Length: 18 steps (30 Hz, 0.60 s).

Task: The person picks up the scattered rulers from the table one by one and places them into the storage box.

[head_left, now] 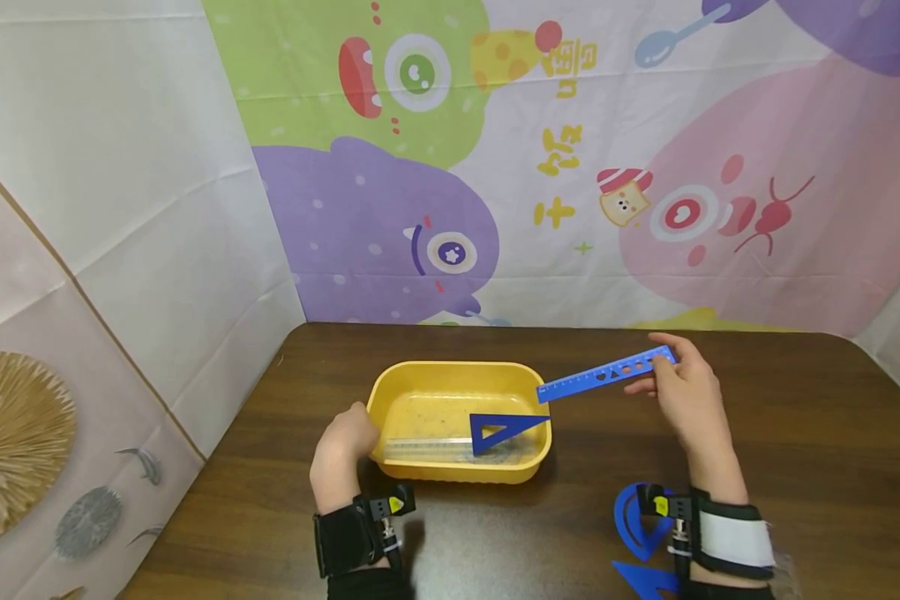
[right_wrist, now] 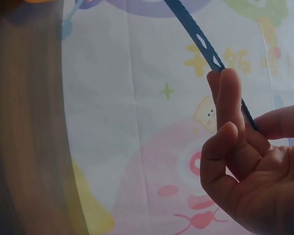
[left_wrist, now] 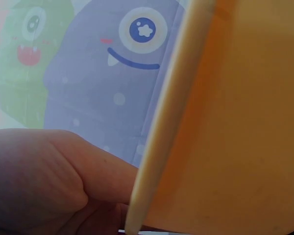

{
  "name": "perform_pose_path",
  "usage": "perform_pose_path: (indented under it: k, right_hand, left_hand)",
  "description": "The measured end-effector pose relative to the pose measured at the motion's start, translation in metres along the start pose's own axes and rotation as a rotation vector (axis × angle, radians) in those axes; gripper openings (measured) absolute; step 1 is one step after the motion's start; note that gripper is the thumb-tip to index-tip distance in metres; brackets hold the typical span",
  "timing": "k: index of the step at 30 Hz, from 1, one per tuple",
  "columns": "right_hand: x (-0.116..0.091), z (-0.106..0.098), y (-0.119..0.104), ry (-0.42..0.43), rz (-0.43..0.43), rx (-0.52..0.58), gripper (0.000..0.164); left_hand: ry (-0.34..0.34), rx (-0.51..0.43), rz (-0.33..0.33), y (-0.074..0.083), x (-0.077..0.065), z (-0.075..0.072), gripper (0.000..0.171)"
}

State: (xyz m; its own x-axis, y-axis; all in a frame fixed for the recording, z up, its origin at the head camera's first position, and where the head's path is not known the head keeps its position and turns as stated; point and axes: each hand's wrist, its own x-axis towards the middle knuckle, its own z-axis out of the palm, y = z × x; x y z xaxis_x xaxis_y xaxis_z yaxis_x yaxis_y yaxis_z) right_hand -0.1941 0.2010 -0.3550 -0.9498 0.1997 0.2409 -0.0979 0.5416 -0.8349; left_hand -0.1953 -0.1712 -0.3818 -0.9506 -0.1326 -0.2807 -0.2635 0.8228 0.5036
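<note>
A yellow plastic basin [head_left: 457,477] stands on the table, its left end held by my left hand [head_left: 342,446]. In the left wrist view, the fingers of this hand [left_wrist: 54,178] go out of sight behind the basin's wall [left_wrist: 235,122]. Inside the basin lie a clear ruler [head_left: 423,451] and a dark blue set square [head_left: 478,433], whose tip reaches the right rim. My right hand [head_left: 686,396] pinches a blue ruler [head_left: 603,377] by one end. The ruler's other end overlaps the basin's right rim in the head view.
Beside my right forearm lie a blue protractor [head_left: 628,521] and a blue triangular piece [head_left: 645,577], partly hidden by the wrist strap. Behind the brown table [head_left: 270,500] hangs a cartoon-printed cloth [head_left: 540,275]; a pale cloth [head_left: 142,167] hangs on the left.
</note>
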Motion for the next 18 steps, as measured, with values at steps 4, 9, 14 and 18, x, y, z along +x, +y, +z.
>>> perform_pose_path:
  k: [4, 9, 14, 18]
  right_hand:
    - [0.001, 0.003, -0.001, -0.028, -0.007, -0.012, 0.039]
    - [0.000, 0.006, -0.003, -0.057, -0.002, -0.037, 0.039]
    - [0.000, 0.010, -0.004, -0.087, -0.003, -0.054, 0.038]
    - [0.000, 0.014, -0.006, -0.118, -0.010, -0.073, 0.038]
  left_hand:
    - [-0.002, -0.003, -0.004, 0.000, 0.000, 0.000, 0.028]
    - [-0.005, -0.004, -0.010, 0.000, 0.000, 0.000, 0.028]
    - [-0.004, 0.004, -0.004, 0.000, 0.001, 0.000, 0.029]
    - [0.004, 0.024, 0.009, 0.000, 0.002, 0.001, 0.029]
